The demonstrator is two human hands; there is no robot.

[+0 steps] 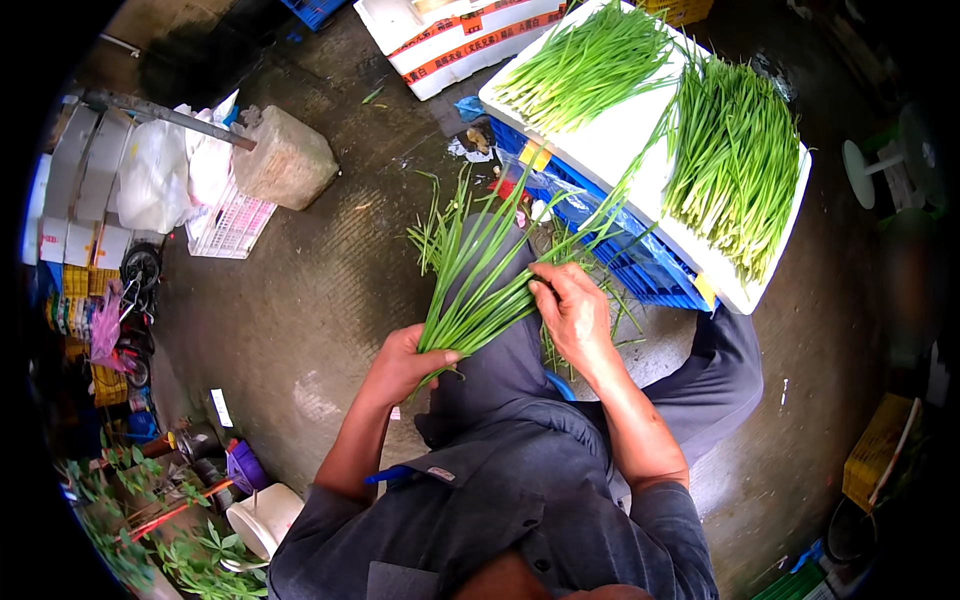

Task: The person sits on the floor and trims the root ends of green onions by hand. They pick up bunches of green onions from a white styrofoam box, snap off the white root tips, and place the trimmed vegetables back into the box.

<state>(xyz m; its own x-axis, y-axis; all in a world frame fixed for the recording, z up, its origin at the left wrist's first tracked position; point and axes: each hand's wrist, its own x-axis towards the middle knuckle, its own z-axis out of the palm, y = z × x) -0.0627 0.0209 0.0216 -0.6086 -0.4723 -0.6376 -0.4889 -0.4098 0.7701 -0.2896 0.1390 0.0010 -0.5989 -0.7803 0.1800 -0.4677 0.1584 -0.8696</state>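
My left hand [412, 358] is closed around the lower end of a loose bunch of long green leafy stalks [480, 315], which look like Chinese chives, fanned out over my knee. With thumb and fingertips my right hand [574, 304] pinches some stalks at the bunch's right side. Two larger heaps of the same greens, a left heap [589, 64] and a right heap [735, 165], lie on a white foam board [615, 150]. Under that board is a blue plastic crate [660, 270]. Loose trimmings [619, 300] hang or lie beyond my right hand.
White foam boxes [450, 52] stand past the board's left end. A concrete block [289, 157] with a metal pole and a pale plastic basket [229, 225] are at the left. Lower left are a white bucket [262, 517] and leafy plants [202, 555]. The floor [300, 300] looks wet.
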